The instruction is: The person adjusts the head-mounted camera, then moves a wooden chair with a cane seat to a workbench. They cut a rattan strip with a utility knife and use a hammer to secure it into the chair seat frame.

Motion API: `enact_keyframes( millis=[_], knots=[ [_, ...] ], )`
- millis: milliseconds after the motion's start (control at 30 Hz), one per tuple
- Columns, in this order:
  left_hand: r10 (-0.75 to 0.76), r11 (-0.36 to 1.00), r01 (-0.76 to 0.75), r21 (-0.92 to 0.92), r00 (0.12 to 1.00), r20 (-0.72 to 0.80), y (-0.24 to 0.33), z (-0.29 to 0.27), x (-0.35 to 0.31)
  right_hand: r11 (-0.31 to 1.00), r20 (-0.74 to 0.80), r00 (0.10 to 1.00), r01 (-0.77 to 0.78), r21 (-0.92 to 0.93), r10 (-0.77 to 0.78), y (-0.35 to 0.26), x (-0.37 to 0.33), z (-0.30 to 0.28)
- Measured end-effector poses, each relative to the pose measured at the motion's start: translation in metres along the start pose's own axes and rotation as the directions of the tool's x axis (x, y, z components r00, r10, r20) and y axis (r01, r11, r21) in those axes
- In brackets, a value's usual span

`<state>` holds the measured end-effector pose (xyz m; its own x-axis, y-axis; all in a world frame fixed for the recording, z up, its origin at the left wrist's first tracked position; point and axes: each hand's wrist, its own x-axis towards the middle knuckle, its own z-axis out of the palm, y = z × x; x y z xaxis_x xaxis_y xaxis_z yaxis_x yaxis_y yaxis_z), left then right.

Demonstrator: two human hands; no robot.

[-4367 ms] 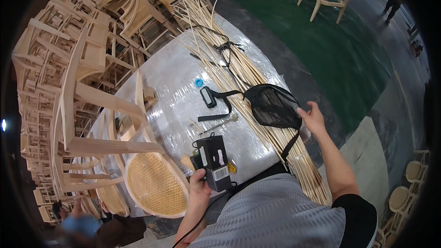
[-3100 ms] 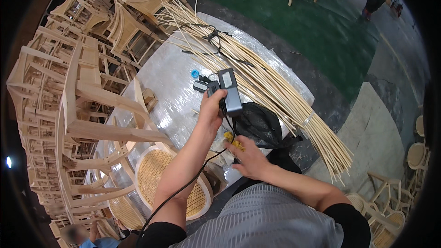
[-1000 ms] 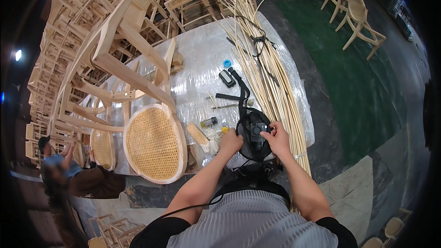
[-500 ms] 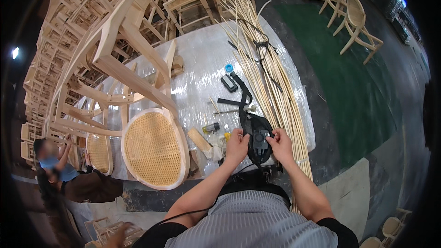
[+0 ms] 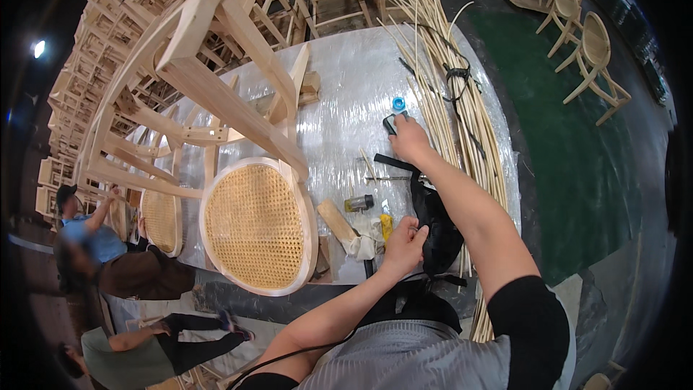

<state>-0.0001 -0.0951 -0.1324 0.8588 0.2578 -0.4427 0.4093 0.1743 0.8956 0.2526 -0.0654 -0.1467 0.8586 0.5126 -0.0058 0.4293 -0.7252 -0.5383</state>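
A black fabric pouch (image 5: 439,238) with straps lies on the plastic-wrapped table before me. My left hand (image 5: 404,249) is closed at its left edge, fingers curled and pinching the fabric. Farther up the table, my right hand (image 5: 410,139) grips a small dark box-shaped device (image 5: 390,124), partly hidden under the fingers. Just beyond it sits a blue ring-shaped item (image 5: 398,104). A black strap (image 5: 394,162) runs up from the pouch. Left of the pouch lie a yellow-handled item (image 5: 387,227), a crumpled white cloth (image 5: 364,240), a wooden block (image 5: 336,218) and a small clear-and-black container (image 5: 359,204).
A bundle of long rattan canes (image 5: 473,152), tied with black cord, lies along the table's right side. A wooden chair frame with a round woven cane panel (image 5: 254,224) rests at left. Other people (image 5: 108,235) are farther left. Many chair frames stand behind; chairs (image 5: 595,50) stand at right.
My right hand has left the pouch and reached forward to the small dark device. My left hand stays at the pouch. The grey buckle-like piece on the pouch no longer shows.
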Motion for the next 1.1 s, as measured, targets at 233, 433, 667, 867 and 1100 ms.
enact_keyframes(
  millis=[233, 433, 667, 867, 1100],
  knots=[
    [-0.021, 0.998, 0.022, -0.067, 1.0, 0.017, -0.004, 0.002, 0.004, 0.985, 0.056, 0.997, -0.05, -0.167, 0.06, 0.007, 0.027, 0.008],
    [-0.074, 0.983, 0.062, -0.171, 0.995, -0.067, -0.013, -0.014, 0.002, 0.943, -0.161, 0.985, 0.111, 0.312, -0.063, 0.0, -0.074, -0.077],
    [0.026, 0.993, -0.036, -0.113, 0.996, -0.089, -0.006, -0.011, 0.006, 0.995, 0.105, 0.992, -0.078, 0.056, 0.072, 0.005, -0.231, -0.092],
    [0.274, 0.941, -0.225, 0.253, 0.945, -0.178, -0.022, -0.023, 0.013, 0.997, 0.03, 0.999, 0.038, 0.074, -0.04, -0.003, -0.235, -0.064],
    [0.165, 0.972, -0.146, 0.182, 0.982, -0.095, -0.011, -0.017, 0.008, 0.994, -0.03, 0.999, 0.035, 0.107, -0.031, 0.05, -0.159, -0.045]
  ],
)
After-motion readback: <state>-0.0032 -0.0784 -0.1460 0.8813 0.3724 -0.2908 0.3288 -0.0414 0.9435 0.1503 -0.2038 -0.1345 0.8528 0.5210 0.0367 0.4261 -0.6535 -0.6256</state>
